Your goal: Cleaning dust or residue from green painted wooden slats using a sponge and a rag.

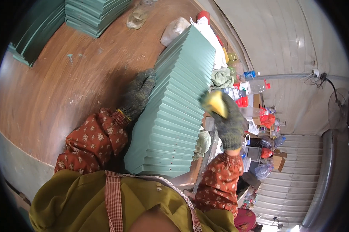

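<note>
A fanned stack (pixel 174 112) of green boards is steadied by the left hand (pixel 137 94), fingers flat, while the right hand (pixel 222 112), fingers curled, is raised empty.

Grey-green knit gloves, left grip (pixel 140 92), right grip (pixel 224 116), rust floral sleeves, olive top

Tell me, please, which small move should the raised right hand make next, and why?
Probably bring the right hand down onto the fanned stack of green boards. It hangs in the air beside the stack holding something yellow, while the left hand rests against the stack's far edge alone.
</note>
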`<action>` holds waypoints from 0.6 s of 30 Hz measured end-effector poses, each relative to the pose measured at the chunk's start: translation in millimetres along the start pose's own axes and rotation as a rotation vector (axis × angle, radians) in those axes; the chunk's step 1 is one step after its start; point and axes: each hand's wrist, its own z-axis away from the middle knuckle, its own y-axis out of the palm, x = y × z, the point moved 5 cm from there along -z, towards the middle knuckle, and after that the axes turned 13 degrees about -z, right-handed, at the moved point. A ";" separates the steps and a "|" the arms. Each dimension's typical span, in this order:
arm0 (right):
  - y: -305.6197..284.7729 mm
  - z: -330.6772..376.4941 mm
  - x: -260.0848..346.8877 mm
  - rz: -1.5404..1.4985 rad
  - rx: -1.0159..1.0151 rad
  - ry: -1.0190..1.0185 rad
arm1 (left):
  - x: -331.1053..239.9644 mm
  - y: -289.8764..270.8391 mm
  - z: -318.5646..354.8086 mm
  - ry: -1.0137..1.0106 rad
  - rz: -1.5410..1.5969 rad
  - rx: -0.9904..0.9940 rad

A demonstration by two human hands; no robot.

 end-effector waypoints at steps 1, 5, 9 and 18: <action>-12.5 11.7 -12.0 0.073 -0.015 0.054 | -12.5 4.6 3.5 0.314 -0.249 -0.087; -2.0 1.9 26.1 0.053 -0.057 -0.068 | -9.3 4.6 0.4 0.270 -0.188 -0.089; 30.1 -37.2 75.9 -0.186 -0.076 -0.276 | 5.8 7.6 -1.6 0.192 0.021 -0.023; 24.6 -11.0 45.4 -0.233 -0.060 -0.250 | 9.1 -0.2 -1.6 0.079 0.097 -0.001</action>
